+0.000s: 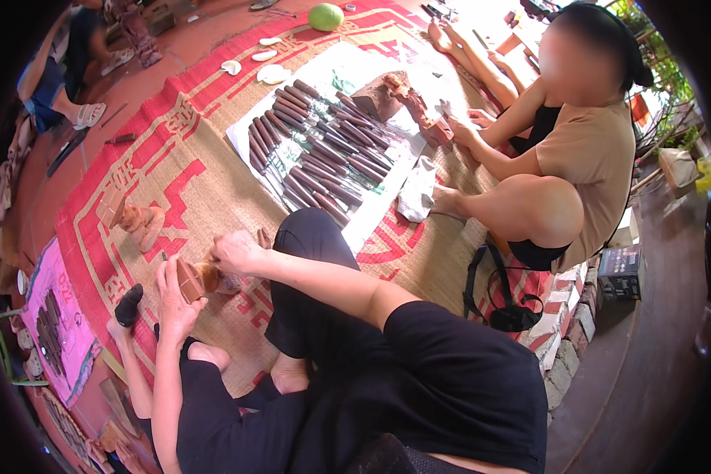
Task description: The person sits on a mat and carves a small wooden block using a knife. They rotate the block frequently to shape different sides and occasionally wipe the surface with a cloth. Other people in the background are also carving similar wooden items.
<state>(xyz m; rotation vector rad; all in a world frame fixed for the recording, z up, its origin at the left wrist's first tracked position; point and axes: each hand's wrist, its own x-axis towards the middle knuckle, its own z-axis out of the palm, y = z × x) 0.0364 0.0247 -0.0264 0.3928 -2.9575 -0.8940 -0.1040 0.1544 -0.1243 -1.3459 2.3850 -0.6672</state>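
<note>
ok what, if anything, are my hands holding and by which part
The left hand holds a brown carving by its block-like base. What the right hand grips, if anything, cannot be told.

Tan straw all over this woven mat [233,186], cut by bold red bands and angular red fretwork, and here's warm reddish brown on the wooden block [188,280]! Deep brown on the tool handles [306,88], white on the sheet [347,59], vivid green on the round fruit [325,16], bright pink on the cloth [76,354].
</note>
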